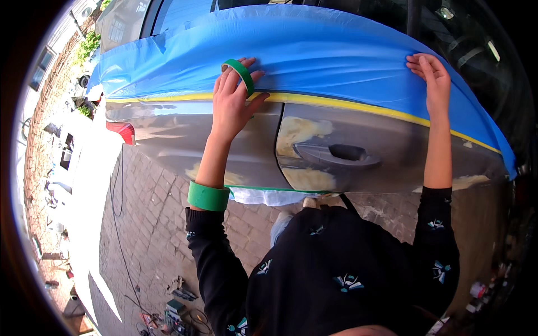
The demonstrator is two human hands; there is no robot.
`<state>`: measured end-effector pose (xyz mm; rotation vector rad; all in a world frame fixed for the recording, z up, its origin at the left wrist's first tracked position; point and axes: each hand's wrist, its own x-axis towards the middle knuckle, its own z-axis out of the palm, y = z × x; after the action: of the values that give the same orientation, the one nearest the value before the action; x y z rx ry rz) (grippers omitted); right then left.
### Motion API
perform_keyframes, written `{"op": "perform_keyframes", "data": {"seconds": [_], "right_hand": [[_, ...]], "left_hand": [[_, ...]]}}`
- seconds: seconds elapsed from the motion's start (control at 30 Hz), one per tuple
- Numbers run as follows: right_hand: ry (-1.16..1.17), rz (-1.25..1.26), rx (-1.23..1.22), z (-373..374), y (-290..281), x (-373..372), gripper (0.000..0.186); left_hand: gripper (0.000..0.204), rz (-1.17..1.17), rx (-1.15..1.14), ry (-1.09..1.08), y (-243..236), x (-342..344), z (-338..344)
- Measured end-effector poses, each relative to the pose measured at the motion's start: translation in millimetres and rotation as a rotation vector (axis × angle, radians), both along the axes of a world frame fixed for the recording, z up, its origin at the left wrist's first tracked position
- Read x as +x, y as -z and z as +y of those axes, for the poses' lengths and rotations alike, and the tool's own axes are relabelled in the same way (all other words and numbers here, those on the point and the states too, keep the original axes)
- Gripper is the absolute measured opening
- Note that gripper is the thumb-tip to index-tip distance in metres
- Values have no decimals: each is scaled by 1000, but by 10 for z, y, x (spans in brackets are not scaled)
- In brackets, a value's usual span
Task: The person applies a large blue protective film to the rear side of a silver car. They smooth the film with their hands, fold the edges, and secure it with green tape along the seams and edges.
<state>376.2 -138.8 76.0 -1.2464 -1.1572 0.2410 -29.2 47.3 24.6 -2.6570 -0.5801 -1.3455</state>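
Note:
My left hand [235,95] lies against the blue plastic sheet [325,45], fingers bent, with a narrow green tape roll [245,74] looped over them. A wider green tape roll [206,196] circles my left wrist. At the sheet's upper right, my right hand [431,78] rests with bent fingers slightly apart. Yellow tape [353,104] runs along the sheet's lower border on a grey car body [403,145]. Pale filler patches [297,137] surround the recessed door handle [342,154].
A red tail lamp [122,131] is at the left. Below the car lie brick paving [151,218], a long cable [120,235] and tools [176,313]. Dark car glass [471,50] rises at the upper right. Assorted items [485,294] stand at the lower right.

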Motion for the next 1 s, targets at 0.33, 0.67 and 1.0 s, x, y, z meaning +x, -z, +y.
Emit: {"op": "perform_keyframes", "data": {"seconds": [0.33,0.67,1.0], "right_hand": [[396,-919,-35,-37,397,-503,62],[405,-924,-36,7,469,-810,66],[432,-932,-75,-7,481,-963,71]], "left_hand": [[30,32,164,81,92,189,197],[24,64,234,158,105,206,177],[28,-98,381,172,-47,290,239]]}}
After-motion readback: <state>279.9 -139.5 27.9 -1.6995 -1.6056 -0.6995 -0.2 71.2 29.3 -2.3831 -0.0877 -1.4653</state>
